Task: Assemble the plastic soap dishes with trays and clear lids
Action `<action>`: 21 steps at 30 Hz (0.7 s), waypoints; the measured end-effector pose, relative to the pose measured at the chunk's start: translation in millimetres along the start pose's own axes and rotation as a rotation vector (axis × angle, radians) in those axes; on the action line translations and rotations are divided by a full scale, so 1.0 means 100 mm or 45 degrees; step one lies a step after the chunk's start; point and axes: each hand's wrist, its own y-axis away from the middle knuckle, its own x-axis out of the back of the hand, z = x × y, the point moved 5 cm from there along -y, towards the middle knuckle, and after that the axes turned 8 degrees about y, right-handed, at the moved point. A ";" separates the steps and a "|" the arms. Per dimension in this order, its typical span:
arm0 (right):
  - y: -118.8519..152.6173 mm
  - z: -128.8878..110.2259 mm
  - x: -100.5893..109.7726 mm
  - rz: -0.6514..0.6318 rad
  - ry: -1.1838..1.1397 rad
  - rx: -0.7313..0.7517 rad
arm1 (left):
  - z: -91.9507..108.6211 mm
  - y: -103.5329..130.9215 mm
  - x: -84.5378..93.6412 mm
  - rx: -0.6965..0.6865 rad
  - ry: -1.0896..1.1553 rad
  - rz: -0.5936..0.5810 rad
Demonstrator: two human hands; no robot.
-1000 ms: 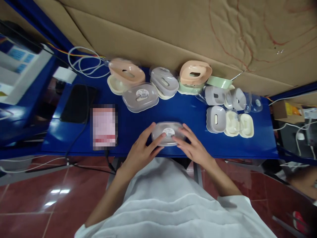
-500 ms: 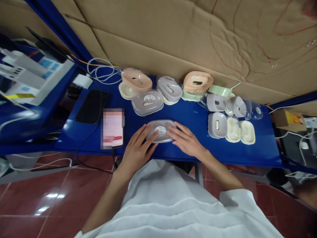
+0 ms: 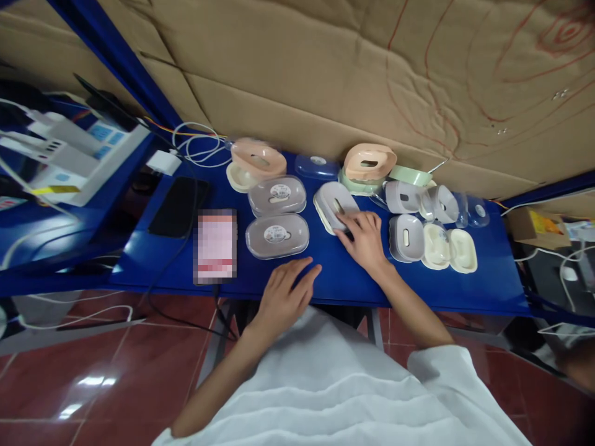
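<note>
My right hand (image 3: pixel 365 240) grips the near edge of a grey oval dish (image 3: pixel 332 201), which lies on a cream base (image 3: pixel 323 217). My left hand (image 3: pixel 288 291) is open above the table's front edge, fingers apart and nothing in it. Just beyond it lies a grey case with a clear lid and a round label (image 3: pixel 277 236); a similar lidded case (image 3: pixel 279 195) sits behind that one. A loose clear lid (image 3: pixel 317 166) rests near the cardboard at the back.
Peach dishes (image 3: pixel 258 160) (image 3: pixel 369 162) stand at the back. Grey (image 3: pixel 406 238) and cream (image 3: pixel 463 251) pieces are grouped on the right. A phone (image 3: pixel 216 246), a dark tablet-like slab (image 3: pixel 176 207) and a white cable (image 3: pixel 198 145) lie on the left.
The lidded case has moved left, out from between my hands. My right hand has taken hold of the grey dish, which with its base has come nearer, leaving its clear lid behind. My left hand is empty.
</note>
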 end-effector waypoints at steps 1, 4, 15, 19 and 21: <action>0.19 0.01 0.08 0.019 -0.062 -0.021 | 0.04 -0.01 -0.05 -0.018 0.048 -0.035; 0.72 0.03 0.31 0.059 -0.348 -0.108 | 0.10 -0.11 -0.17 -0.057 0.092 -0.115; 0.98 0.24 0.35 0.054 -0.406 -0.130 | 0.21 -0.17 -0.24 -0.284 0.026 -0.433; 1.00 0.09 0.36 -0.051 -0.548 -0.019 | 0.17 -0.05 -0.12 -0.221 -0.017 -0.194; 1.07 -0.04 0.39 -0.083 -0.556 0.081 | 0.14 -0.04 -0.09 -0.209 -0.053 -0.136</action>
